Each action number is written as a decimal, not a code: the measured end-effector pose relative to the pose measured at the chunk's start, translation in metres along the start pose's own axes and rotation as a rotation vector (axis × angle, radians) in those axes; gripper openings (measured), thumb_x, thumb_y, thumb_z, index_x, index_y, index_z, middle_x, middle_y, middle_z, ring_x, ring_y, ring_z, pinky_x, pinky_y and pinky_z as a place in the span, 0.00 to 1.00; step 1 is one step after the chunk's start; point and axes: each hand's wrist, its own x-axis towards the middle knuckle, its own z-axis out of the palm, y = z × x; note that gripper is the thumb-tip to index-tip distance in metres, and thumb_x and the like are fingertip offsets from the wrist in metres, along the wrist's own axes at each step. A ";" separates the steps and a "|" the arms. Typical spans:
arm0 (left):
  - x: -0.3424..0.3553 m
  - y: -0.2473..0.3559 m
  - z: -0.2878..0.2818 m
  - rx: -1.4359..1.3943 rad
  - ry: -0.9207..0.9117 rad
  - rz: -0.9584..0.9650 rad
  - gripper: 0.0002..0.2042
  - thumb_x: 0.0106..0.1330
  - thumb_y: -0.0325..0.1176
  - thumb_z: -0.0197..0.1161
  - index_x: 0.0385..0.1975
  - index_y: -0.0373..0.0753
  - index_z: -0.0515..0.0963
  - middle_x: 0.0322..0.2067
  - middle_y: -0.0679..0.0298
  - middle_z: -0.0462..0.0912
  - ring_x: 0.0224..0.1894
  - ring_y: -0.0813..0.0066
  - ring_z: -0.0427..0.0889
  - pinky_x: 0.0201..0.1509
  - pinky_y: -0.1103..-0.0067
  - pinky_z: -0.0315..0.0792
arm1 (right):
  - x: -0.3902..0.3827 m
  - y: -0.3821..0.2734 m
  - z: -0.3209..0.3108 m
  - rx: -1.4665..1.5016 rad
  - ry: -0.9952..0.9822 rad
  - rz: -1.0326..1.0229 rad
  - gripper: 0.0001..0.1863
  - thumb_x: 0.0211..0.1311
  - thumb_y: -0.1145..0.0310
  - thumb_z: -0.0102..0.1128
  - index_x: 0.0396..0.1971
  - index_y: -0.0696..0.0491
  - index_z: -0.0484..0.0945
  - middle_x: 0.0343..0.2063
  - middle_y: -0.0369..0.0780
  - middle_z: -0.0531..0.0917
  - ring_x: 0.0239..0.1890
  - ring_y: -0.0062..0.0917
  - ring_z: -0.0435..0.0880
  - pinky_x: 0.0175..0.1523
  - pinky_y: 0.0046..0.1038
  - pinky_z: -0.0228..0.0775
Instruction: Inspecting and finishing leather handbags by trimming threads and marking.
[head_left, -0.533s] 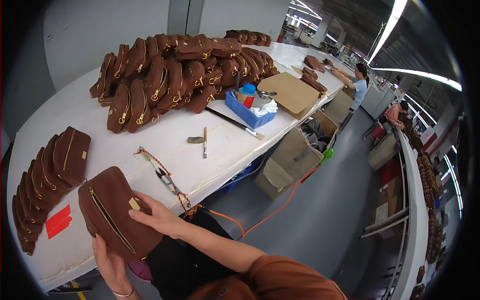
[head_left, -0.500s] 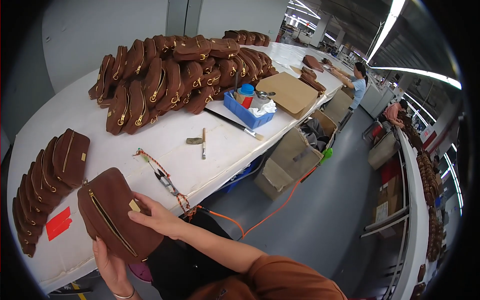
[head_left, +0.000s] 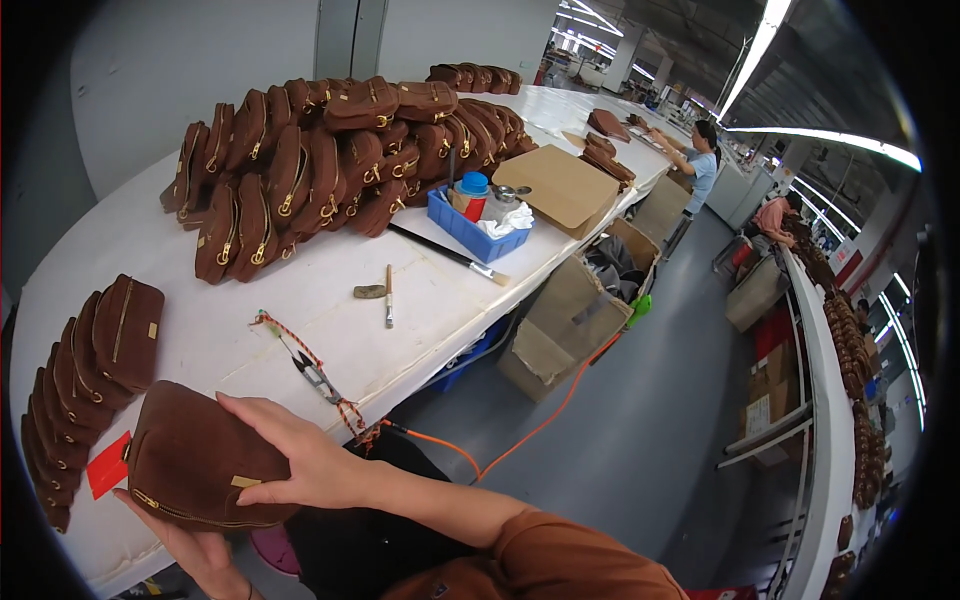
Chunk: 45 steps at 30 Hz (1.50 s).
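A brown zippered bag with a small gold patch is held over the table's near edge. My right hand grips it across the right end, thumb beside the patch. My left hand supports it from below, fingers partly hidden under it. A flat red piece lies just left of the bag. A row of similar bags leans along the table's left side. Small scissors with a braided orange cord lie to the right, with a short brush and a dull block farther back.
A large pile of brown bags covers the back of the white table, beside a blue tray, a long brush and cardboard. Boxes and an orange cable are by the aisle. Two people work farther back.
The bag has been turned and tipped, so its zipper now runs along the lower edge. My right hand has moved leftward over it, and my left hand has shifted lower beneath it.
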 end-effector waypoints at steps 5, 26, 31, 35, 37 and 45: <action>0.001 0.004 -0.006 -0.096 0.016 -0.030 0.31 0.73 0.60 0.42 0.65 0.41 0.64 0.65 0.60 0.67 0.66 0.64 0.67 0.71 0.65 0.62 | -0.003 0.012 0.009 0.069 -0.038 0.029 0.50 0.52 0.59 0.73 0.70 0.59 0.52 0.63 0.50 0.66 0.64 0.40 0.68 0.67 0.34 0.61; 0.035 -0.022 -0.107 0.100 -0.553 -0.058 0.28 0.71 0.45 0.52 0.66 0.36 0.64 0.64 0.57 0.70 0.63 0.64 0.72 0.69 0.66 0.62 | 0.019 0.028 -0.003 -0.299 -0.055 -0.072 0.46 0.45 0.84 0.64 0.69 0.51 0.59 0.69 0.44 0.59 0.71 0.44 0.56 0.73 0.41 0.51; 0.014 -0.026 -0.085 0.365 -0.576 0.099 0.27 0.68 0.43 0.56 0.63 0.33 0.65 0.59 0.55 0.73 0.61 0.61 0.73 0.66 0.65 0.66 | -0.011 0.024 0.007 0.197 0.017 0.170 0.44 0.52 0.85 0.51 0.73 0.51 0.51 0.74 0.42 0.48 0.76 0.33 0.49 0.75 0.35 0.46; 0.004 -0.030 -0.087 0.574 -0.647 0.206 0.23 0.65 0.34 0.61 0.59 0.32 0.70 0.54 0.58 0.77 0.56 0.67 0.77 0.62 0.71 0.69 | -0.026 0.020 0.012 0.857 0.091 0.126 0.39 0.58 0.81 0.52 0.72 0.59 0.52 0.73 0.43 0.52 0.75 0.26 0.47 0.73 0.28 0.46; -0.011 -0.038 -0.063 0.650 -0.568 0.217 0.16 0.60 0.31 0.67 0.45 0.30 0.81 0.41 0.63 0.84 0.39 0.79 0.80 0.48 0.80 0.72 | -0.029 0.015 0.020 0.801 0.155 0.174 0.36 0.63 0.77 0.53 0.72 0.58 0.53 0.72 0.43 0.54 0.73 0.25 0.52 0.73 0.28 0.47; -0.025 -0.048 -0.064 0.814 -0.555 0.177 0.14 0.71 0.35 0.56 0.42 0.29 0.83 0.36 0.64 0.86 0.37 0.80 0.81 0.41 0.80 0.74 | -0.033 0.018 0.034 0.566 0.389 0.319 0.27 0.71 0.67 0.56 0.66 0.60 0.63 0.62 0.41 0.70 0.65 0.22 0.65 0.69 0.25 0.54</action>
